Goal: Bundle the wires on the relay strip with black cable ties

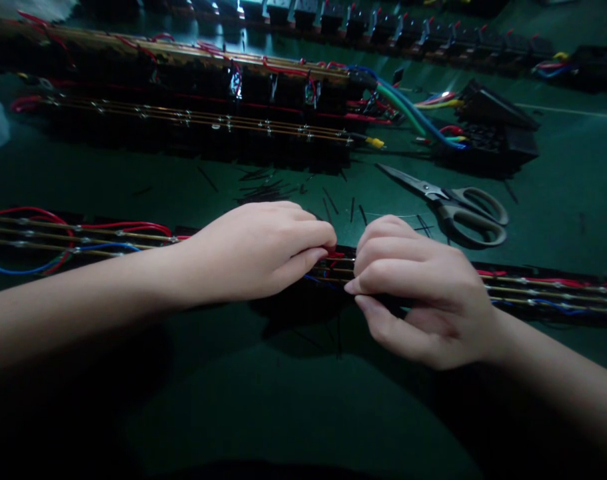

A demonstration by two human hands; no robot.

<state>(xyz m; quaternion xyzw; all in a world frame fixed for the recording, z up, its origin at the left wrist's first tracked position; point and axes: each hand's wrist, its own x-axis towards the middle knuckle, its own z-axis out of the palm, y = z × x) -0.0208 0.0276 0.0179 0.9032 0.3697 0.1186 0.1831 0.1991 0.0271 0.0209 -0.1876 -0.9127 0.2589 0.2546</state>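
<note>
A long black strip point(528, 288) with brass-coloured rods and red and blue wires runs across under both hands. My left hand point(263, 250) lies over its middle, thumb and forefinger pinched at a short red wire point(337, 255). Just to the right, my right hand point(418, 287) has its thumb and forefinger close together at the strip's front edge. A thin blue wire point(316, 279) leads toward those fingertips, but what they grip is too small to make out. Curled fingers hide part of the strip between the hands.
Behind the hands lie grey-handled scissors point(448, 203), blades pointing left, and scattered black trimmings point(266, 187) on the green tabletop point(293, 413). Farther back are more wired strips point(193, 120), a black connector block point(503, 130) with coloured cables, and a row of black blocks point(423, 33).
</note>
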